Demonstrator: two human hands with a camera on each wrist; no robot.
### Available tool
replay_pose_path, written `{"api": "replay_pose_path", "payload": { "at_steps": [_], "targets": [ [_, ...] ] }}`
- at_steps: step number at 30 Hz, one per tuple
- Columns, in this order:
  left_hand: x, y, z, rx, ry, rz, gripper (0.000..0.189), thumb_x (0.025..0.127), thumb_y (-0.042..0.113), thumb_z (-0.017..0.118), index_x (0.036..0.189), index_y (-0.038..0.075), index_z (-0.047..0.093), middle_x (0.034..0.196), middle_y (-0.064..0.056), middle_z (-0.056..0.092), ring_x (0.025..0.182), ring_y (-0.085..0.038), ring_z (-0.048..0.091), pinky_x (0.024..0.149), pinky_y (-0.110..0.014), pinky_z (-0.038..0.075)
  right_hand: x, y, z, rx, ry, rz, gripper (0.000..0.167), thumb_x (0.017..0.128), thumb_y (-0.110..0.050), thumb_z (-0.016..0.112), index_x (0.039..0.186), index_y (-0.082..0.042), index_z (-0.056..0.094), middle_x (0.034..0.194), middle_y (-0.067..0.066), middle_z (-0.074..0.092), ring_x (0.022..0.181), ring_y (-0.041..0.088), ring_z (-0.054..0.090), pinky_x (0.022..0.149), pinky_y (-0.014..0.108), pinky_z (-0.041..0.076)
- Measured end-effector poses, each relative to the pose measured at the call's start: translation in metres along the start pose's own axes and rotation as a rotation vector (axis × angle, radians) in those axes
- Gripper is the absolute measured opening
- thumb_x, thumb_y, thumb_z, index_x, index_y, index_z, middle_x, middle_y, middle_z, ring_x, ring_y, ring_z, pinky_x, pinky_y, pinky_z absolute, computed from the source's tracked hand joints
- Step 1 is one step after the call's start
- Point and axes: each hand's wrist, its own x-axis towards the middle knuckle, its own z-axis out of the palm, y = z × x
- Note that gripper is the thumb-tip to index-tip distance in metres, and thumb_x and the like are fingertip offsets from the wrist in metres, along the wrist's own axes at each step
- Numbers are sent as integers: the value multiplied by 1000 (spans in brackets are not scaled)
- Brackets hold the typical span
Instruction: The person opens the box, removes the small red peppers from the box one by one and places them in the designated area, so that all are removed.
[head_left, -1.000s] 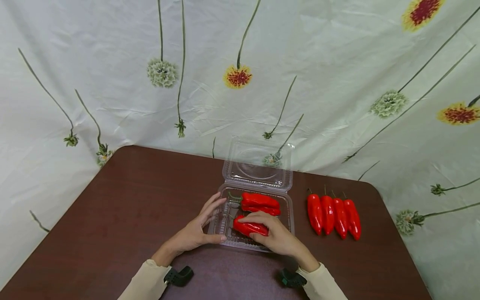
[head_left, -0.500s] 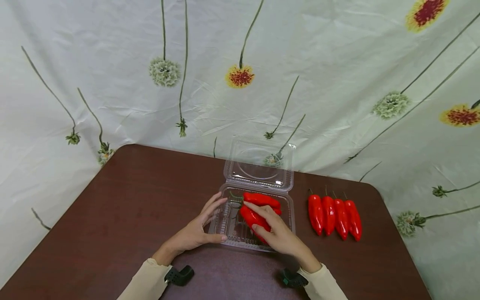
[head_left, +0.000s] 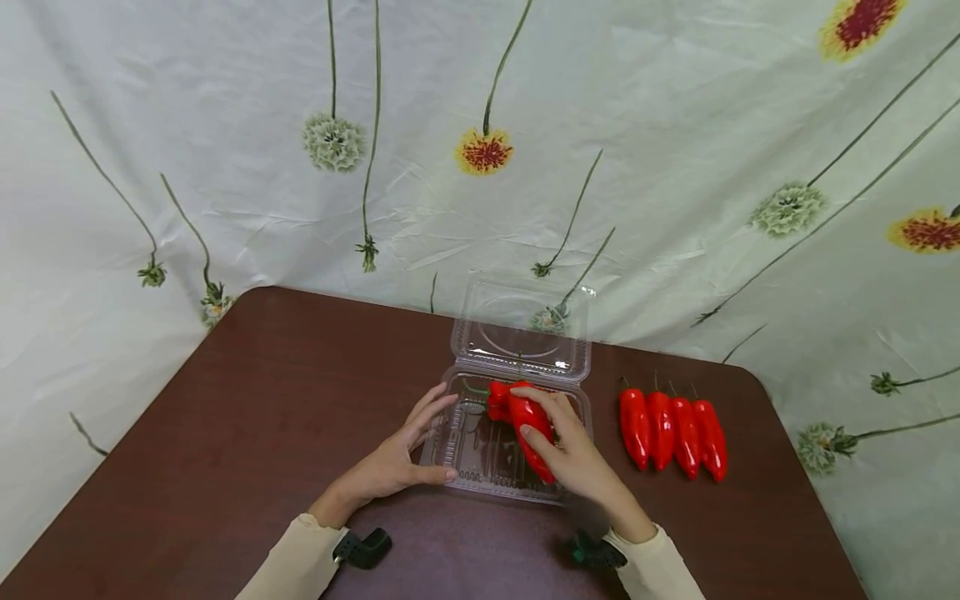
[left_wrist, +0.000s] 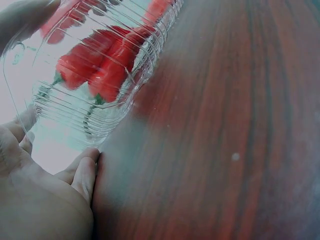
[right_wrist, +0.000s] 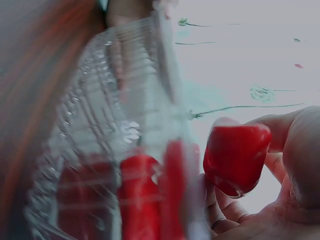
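My right hand [head_left: 573, 442] grips a red pepper [head_left: 534, 425] between thumb and fingers, stem end pointing away, over the right part of a clear plastic clamshell box [head_left: 472, 454]. In the right wrist view the held pepper [right_wrist: 237, 155] shows its blunt tip beside the box wall. Red peppers [head_left: 497, 400] with green stems lie side by side at the back of the box, partly hidden by the held one. My left hand [head_left: 397, 458] rests at the box's left edge, fingers and thumb extended and spread along it. Through the wall, the left wrist view shows two peppers [left_wrist: 110, 75].
The box's clear lid [head_left: 517, 333] stands raised at the back, near the table's far edge. Several red peppers [head_left: 675, 433] lie in a row right of the box on the dark brown table [head_left: 300, 375]. A flower-print cloth [head_left: 405, 183] hangs behind.
My right hand has turned the pepper from lying crosswise to pointing away and brought it up to the right, off the front of the box. My left hand stays put.
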Motion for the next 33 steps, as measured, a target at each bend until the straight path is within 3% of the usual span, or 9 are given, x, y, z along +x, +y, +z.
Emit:
{"api": "replay_pose_path", "payload": {
  "at_steps": [10, 19, 25, 29, 33],
  "targets": [
    [0, 0, 0, 2, -5, 11, 95, 87, 14, 78, 161, 14, 19, 169, -4, -8, 150, -47, 14, 115, -70, 14, -26, -4, -34, 9, 41, 23, 53, 97, -12, 66, 145, -24, 48, 129, 4, 51, 109, 18, 55, 85, 29, 55],
    [0, 1, 1, -2, 1, 16, 96, 86, 14, 79, 161, 14, 20, 169, -3, -6, 150, -46, 16, 116, -68, 15, -62, -2, -58, -44, 78, 139, 59, 95, -12, 68, 147, -28, 45, 131, -3, 50, 110, 15, 55, 95, 28, 50],
    [1, 1, 0, -7, 3, 9, 97, 86, 13, 80, 161, 15, 19, 169, -1, -6, 150, -44, 17, 116, -66, 15, -76, 10, -65, -66, 121, 159, 59, 94, -9, 69, 146, -23, 45, 135, 1, 47, 109, 13, 53, 89, 28, 51],
    [0, 1, 0, -1, 3, 1, 97, 86, 13, 80, 161, 17, 19, 169, -1, -6, 150, -44, 17, 116, -66, 15, -84, 16, -66, -78, 131, 175, 57, 94, -8, 69, 144, -21, 46, 135, 1, 47, 111, 9, 51, 91, 26, 49],
    [0, 0, 1, 5, 2, -1, 96, 86, 14, 80, 161, 17, 20, 169, -2, -6, 150, -45, 17, 116, -67, 15, -92, 21, -69, -56, 126, 220, 55, 94, -10, 70, 142, -21, 47, 134, 3, 45, 107, 13, 54, 83, 27, 53]
  ]
}}
